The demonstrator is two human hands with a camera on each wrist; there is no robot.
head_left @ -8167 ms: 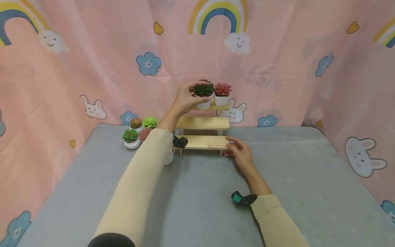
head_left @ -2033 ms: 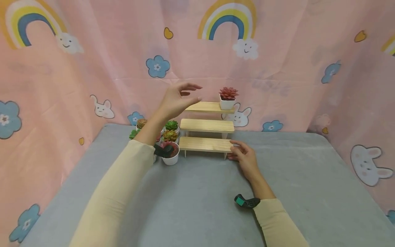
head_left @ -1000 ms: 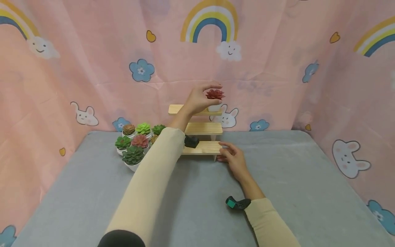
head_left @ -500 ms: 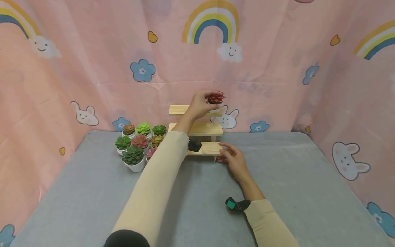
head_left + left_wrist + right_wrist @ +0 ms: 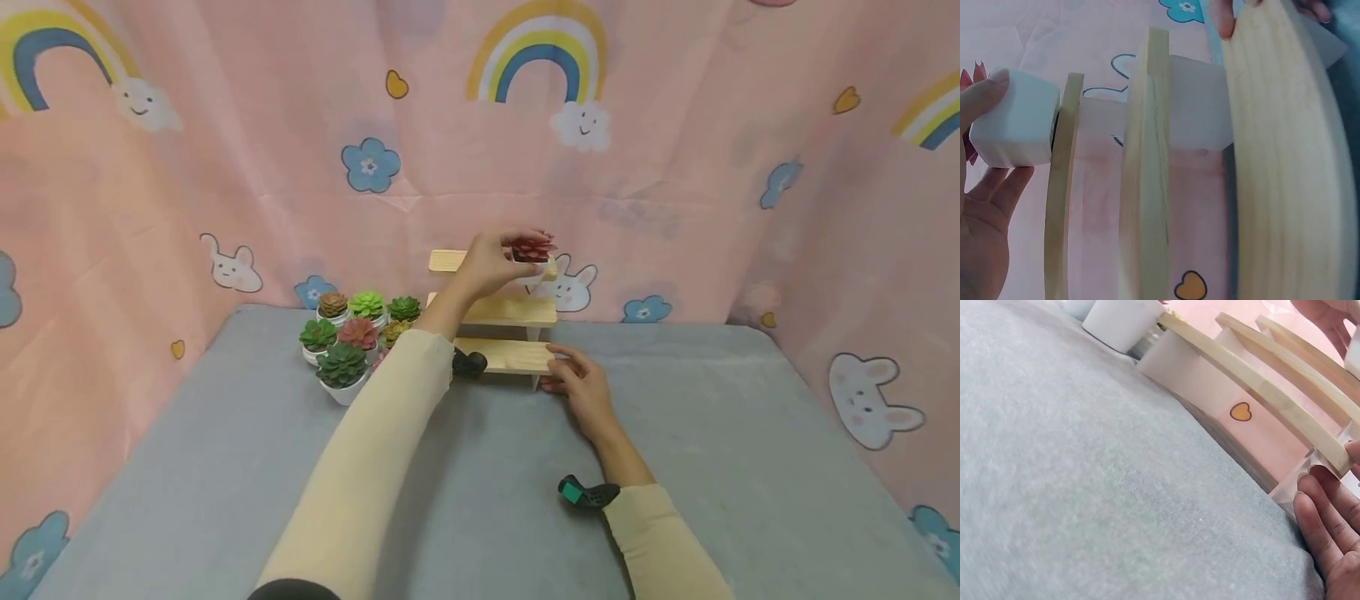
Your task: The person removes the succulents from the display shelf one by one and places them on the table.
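At the right end of the top board, my left hand (image 5: 491, 265) grips a red potted succulent (image 5: 536, 248). In the left wrist view, its white square pot (image 5: 1016, 119) has its base right at the top board (image 5: 1063, 187), thumb on one side and fingers on the other. The wooden three-tier plant stand (image 5: 517, 311) stands at the back of the table. My right hand (image 5: 588, 392) pinches the right end of its lowest board (image 5: 510, 357); the right wrist view shows curled fingers (image 5: 1316, 515) under that board. My left arm hides part of the stand.
Several potted succulents are grouped left of the stand, among them a dark green one (image 5: 341, 367), a bright green one (image 5: 367, 304) and a brown one (image 5: 332, 303). Grey cloth covers the table (image 5: 480, 517). A pink patterned curtain (image 5: 675, 125) hangs behind.
Earlier my left hand held a dark green succulent on the top board; that plant has left the shelf. The hand then reached right and took hold of the red one. My right hand stays put.
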